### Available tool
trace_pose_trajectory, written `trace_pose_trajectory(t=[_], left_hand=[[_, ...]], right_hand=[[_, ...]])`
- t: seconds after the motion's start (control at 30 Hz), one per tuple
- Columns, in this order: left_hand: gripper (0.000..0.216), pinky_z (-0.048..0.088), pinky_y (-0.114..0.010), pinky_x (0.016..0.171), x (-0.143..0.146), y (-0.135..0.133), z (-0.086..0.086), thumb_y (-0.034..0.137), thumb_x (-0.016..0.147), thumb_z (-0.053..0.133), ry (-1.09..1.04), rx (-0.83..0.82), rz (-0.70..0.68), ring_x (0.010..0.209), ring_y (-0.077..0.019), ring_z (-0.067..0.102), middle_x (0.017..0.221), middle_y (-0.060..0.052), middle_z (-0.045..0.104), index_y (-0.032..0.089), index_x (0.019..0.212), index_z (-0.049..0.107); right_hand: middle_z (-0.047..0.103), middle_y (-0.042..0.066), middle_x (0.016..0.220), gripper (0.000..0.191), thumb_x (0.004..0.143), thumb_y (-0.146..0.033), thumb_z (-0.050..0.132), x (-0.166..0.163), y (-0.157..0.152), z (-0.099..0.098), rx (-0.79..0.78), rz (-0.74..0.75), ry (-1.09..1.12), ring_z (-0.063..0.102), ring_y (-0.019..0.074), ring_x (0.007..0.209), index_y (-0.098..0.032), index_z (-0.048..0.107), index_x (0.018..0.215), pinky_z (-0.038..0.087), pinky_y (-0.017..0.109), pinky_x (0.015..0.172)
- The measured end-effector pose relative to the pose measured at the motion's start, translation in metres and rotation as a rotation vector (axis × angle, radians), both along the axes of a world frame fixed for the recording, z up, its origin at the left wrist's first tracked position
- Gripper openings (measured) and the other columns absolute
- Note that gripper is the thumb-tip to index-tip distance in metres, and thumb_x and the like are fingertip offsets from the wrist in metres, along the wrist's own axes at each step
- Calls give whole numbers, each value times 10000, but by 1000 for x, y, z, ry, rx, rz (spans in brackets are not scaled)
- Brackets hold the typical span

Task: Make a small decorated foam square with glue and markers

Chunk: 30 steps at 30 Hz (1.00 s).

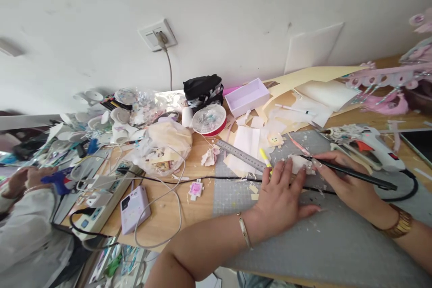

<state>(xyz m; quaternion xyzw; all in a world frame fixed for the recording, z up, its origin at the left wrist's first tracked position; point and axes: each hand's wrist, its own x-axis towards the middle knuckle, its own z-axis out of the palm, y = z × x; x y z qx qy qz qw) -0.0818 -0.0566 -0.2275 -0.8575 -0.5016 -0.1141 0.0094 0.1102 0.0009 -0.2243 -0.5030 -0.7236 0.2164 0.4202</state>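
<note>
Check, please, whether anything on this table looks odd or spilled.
Yes: a black cable crosses the grey mat and seems to pass under the left hand, an awkward place for it. Pale scraps also lie scattered nearby.

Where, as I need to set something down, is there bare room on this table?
Mainly the near grey mat, between the left hand, right hand and table's front edge. A smaller patch of wood lies between the white cable and the mat's left edge. Crowded behind the hands: ruler, white paper, lilac box.
</note>
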Motion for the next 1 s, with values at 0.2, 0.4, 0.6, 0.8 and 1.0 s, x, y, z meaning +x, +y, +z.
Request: trace_pose_trajectory(t=[0.2, 0.4, 0.6, 0.8, 1.0], left_hand=[[822, 396, -521, 1094, 2, -3, -2, 749, 905, 430, -55, -39, -20, 1383, -347, 428, 1550, -157, 457, 193, 1510, 428], [396, 404, -543, 1047, -43, 47, 45, 414, 968, 494, -160, 172, 262, 1300, -349, 480, 1404, -121, 595, 240, 1272, 680], [372, 231, -643, 1162, -140, 144, 117, 248, 883, 471, 72, 100, 815, 1494, -427, 233, 1631, -108, 324, 228, 1084, 784], [572, 214, -654, 1188, -189, 198, 148, 270, 836, 475, 178, 11, 834, 1509, -399, 222, 1674, -57, 247, 321, 1390, 603], [669, 296, -611, 1172, -211, 224, 174, 258, 806, 464, 54, -9, 872, 1462, -374, 301, 1651, -42, 295, 326, 1470, 514]], right_hand=[[718, 31, 859, 84, 896, -317, 567, -4, 1, 3, -3, 2, 10, 697, 225, 785, -271, 632, 925, 569, 365, 715], [736, 52, 883, 140, 892, -363, 570, -7, -1, 6, -38, -77, 32, 703, 240, 800, -256, 641, 948, 567, 367, 700], [741, 55, 830, 180, 851, -390, 570, -10, 0, 8, -88, -85, 77, 695, 228, 744, -240, 653, 905, 561, 343, 671], [740, 65, 840, 227, 843, -428, 560, -12, -1, 7, -138, -133, 122, 694, 244, 755, -238, 655, 923, 561, 365, 672], [750, 75, 870, 210, 857, -415, 557, -12, -3, 13, -186, -121, 138, 699, 250, 788, -238, 650, 922, 568, 374, 707]])
